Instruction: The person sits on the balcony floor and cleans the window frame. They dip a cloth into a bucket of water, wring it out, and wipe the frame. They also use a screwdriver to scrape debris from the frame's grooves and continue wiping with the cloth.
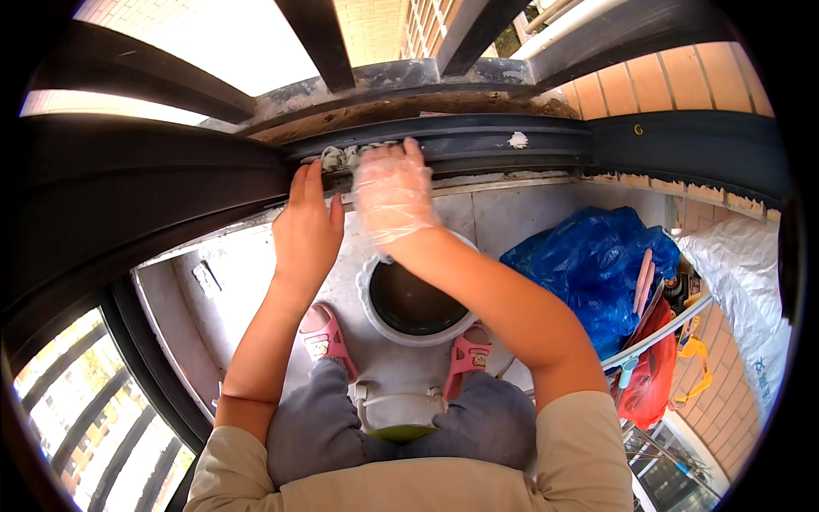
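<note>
A dark metal window frame (478, 145) runs across in front of me. On its left part lies a crumpled greyish cloth (339, 158). My right hand (394, 192), in a clear plastic glove, presses the cloth onto the frame, its fingers partly blurred and hiding some of it. Just left of it, my bare left hand (307, 224) leans on the frame's near edge with fingers stretched out, fingertips close to the cloth. Below my right forearm a pale basin (368, 299) with a scalloped rim holds dark, murky water (409, 299).
Dark bars (320, 43) stand beyond the frame, and a white smear (518, 140) marks it. To the right sit a blue plastic bag (589, 273), a red bag (648, 367) and a white sack (742, 290). My feet, in pink sandals (333, 341), flank the basin.
</note>
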Available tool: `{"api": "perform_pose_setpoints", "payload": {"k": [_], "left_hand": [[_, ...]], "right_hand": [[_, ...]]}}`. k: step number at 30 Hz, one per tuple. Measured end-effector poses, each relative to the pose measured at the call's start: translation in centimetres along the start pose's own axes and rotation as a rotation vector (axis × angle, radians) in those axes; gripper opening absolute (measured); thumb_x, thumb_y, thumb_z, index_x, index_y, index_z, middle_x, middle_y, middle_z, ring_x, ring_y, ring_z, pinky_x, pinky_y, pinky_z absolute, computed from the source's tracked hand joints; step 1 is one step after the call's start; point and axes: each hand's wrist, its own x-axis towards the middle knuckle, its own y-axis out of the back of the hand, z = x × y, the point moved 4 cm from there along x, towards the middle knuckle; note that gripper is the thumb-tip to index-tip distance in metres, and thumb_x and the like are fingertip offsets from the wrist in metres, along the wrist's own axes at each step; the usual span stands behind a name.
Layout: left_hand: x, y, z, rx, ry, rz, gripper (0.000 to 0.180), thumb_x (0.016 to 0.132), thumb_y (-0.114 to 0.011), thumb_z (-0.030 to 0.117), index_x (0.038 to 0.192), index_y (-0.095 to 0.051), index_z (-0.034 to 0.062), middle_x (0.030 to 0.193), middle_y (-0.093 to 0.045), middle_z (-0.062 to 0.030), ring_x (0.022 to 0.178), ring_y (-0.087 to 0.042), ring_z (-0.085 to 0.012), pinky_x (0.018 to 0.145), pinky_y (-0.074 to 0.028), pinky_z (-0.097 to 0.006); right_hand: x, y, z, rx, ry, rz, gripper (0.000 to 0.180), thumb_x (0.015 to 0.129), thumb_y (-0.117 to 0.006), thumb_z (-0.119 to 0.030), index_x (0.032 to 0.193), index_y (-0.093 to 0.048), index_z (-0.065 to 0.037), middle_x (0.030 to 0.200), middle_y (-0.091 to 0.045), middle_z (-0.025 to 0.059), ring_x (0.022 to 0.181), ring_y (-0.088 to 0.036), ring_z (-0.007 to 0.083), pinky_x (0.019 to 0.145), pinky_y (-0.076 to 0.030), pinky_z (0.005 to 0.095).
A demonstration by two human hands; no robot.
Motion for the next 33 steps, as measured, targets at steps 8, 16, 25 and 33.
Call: {"api": "perform_pose_setpoints", "payload": {"k": [8, 16, 25, 33], "left_hand": [[1.3, 0.1, -0.7, -0.082, -0.065, -0.003, 0.04, 0.081, -0.062, 0.01, 0.118, -0.054, -0.0018, 0.115, -0.058, -0.0209, 0.1, -0.058, -0.039, 0.085, -0.048, -0.042], [2.3, -0.5, 0.4, -0.048, 0.039, -0.143, 0.029, 0.082, -0.06, 0.012, 0.109, -0.061, 0.0021, 0.107, -0.058, -0.0142, 0.089, -0.061, -0.0343, 0.076, -0.05, -0.04], [1.9, -0.6, 0.8, 0.011, -0.002, -0.095, 0.026, 0.084, -0.058, 0.011, 0.109, -0.062, 0.0044, 0.103, -0.057, -0.0139, 0.084, -0.061, -0.0343, 0.073, -0.05, -0.04], [2.0, -1.0, 0.2, -0.01, -0.083, -0.034, 0.024, 0.084, -0.056, 0.01, 0.107, -0.062, 0.003, 0.105, -0.057, -0.0145, 0.079, -0.063, -0.0342, 0.069, -0.051, -0.041]], "right_hand": [[-0.9, 2.0, 9.4, -0.146, 0.157, -0.244, 0.01, 0.075, -0.057, -0.015, 0.073, -0.067, -0.012, 0.08, -0.064, 0.0077, 0.085, -0.061, 0.0238, 0.075, -0.044, 0.0389], [-1.3, 3.5, 10.9, 0.014, 0.213, -0.21, 0.016, 0.081, -0.052, -0.01, 0.09, -0.065, -0.009, 0.089, -0.063, 0.0113, 0.092, -0.059, 0.0277, 0.078, -0.048, 0.0402], [-2.8, 3.7, 19.4, -0.171, 0.112, -0.197, 0.013, 0.079, -0.052, -0.012, 0.082, -0.065, -0.012, 0.084, -0.065, 0.0081, 0.088, -0.063, 0.0232, 0.079, -0.045, 0.0375], [-1.6, 2.0, 12.1, -0.246, 0.11, -0.301, 0.01, 0.075, -0.059, -0.014, 0.082, -0.068, -0.015, 0.086, -0.066, 0.0057, 0.087, -0.062, 0.0212, 0.076, -0.042, 0.0403]]}}
